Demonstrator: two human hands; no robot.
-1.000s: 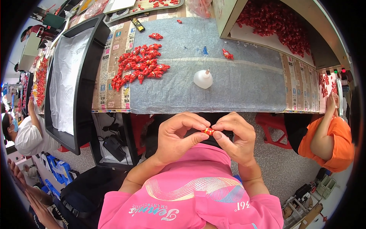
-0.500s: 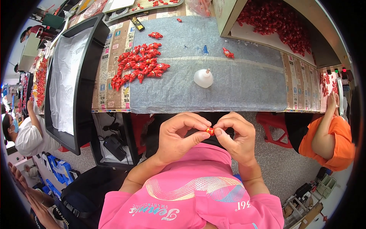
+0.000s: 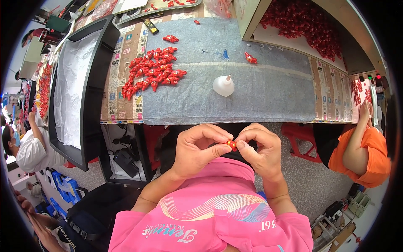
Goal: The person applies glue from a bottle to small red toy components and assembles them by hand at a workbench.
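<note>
Between my fingertips, just off the table's near edge, is a small red figurine [image 3: 231, 145] with yellow marks. My left hand [image 3: 197, 147] pinches it from one side, thumb and forefinger closed. From the other side my right hand [image 3: 262, 149] grips it with thumb and forefinger. The fingers cover much of its shape. On the blue-grey table cover [image 3: 273, 96] stands a white squeeze bottle [image 3: 223, 86] with a thin tip. A pile of similar red figurines [image 3: 153, 69] lies to the left, and a single red figurine [image 3: 251, 58] lies to the right.
A black tray [image 3: 93, 84] lined with white paper stands at the left. Many red pieces [image 3: 302, 27] fill a box at the back right. A metal tray [image 3: 159, 7] is at the back. Co-workers sit on both sides, one in an orange shirt [image 3: 363, 157].
The red figurine has turned slightly between my fingertips, showing more of its red side. Both hands stay in nearly the same place.
</note>
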